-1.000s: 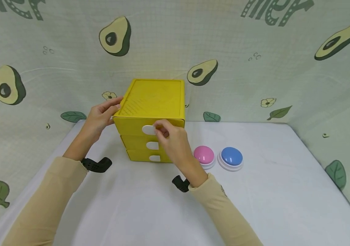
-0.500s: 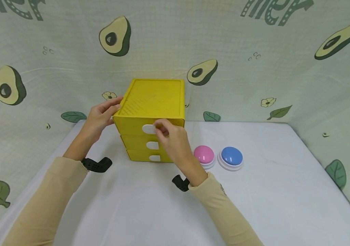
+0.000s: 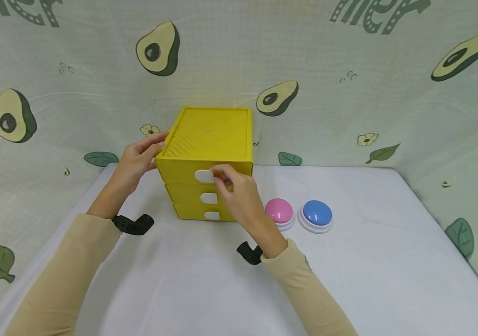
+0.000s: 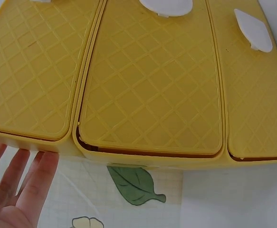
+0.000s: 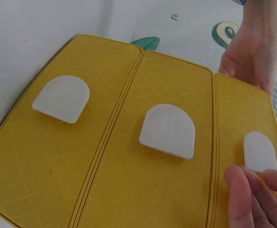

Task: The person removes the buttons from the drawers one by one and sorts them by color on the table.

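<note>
A yellow three-drawer cabinet [image 3: 215,133] stands on the white table, its drawers pushed in. Each drawer front carries a white rounded handle; the middle one [image 5: 168,130] and the bottom one [image 5: 62,99] are untouched. My right hand [image 3: 240,196] pinches the straight edge of the top drawer's handle [image 3: 204,176] between thumb and fingers. On the cabinet's left side, my left hand [image 3: 134,161] rests with extended fingers against the wall near the top edge. The left wrist view shows those fingers [image 4: 38,180] reaching behind the cabinet's edge.
To the right of the cabinet sit a pink dome button [image 3: 279,211] and a blue dome button [image 3: 317,213], both on white bases. A cloth printed with avocados [image 3: 159,49] hangs behind the table [image 3: 373,261]. Black wrist mounts [image 3: 134,225] project from both sleeves.
My right hand and wrist have shifted very slightly down and to the right, still at the top handle. My left hand and the drawers stay as they were.
</note>
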The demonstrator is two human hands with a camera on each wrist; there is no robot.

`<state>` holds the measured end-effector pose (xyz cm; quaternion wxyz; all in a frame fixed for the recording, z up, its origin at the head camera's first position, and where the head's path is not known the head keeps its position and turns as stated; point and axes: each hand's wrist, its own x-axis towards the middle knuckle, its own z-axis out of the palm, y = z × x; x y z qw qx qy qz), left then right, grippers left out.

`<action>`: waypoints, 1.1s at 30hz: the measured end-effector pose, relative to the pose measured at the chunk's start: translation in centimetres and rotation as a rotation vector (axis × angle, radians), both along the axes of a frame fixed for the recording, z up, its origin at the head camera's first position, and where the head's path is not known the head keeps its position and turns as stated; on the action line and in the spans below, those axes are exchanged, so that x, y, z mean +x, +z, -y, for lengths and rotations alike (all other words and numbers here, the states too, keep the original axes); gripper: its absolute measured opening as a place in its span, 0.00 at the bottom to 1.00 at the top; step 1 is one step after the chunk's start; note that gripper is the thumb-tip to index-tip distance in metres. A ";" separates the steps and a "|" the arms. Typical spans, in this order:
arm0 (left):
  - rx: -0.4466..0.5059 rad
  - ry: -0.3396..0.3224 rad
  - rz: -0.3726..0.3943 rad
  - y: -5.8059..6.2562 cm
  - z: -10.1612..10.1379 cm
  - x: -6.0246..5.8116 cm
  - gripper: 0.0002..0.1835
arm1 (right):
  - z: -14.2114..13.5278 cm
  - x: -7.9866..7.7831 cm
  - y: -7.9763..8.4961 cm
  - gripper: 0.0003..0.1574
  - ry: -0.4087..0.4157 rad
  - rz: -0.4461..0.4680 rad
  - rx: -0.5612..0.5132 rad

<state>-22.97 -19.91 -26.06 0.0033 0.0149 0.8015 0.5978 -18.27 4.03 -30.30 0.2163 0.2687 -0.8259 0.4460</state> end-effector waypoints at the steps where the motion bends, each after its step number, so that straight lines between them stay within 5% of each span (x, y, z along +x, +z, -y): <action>1: -0.001 0.001 0.001 0.0 0.0 0.0 0.29 | -0.1 0.0 0.0 0.12 0.006 0.001 -0.002; 13: -0.003 0.008 -0.005 0.0 -0.1 -0.2 0.29 | -1.2 0.9 -1.8 0.19 0.066 0.104 -0.063; 24: -0.013 0.003 -0.004 -0.1 0.1 -0.2 0.29 | -1.0 1.0 -4.3 0.16 -0.014 0.221 0.050; 33: -0.017 0.004 -0.008 -0.2 0.2 -0.1 0.29 | -0.3 0.3 -5.8 0.12 -0.018 0.179 -0.005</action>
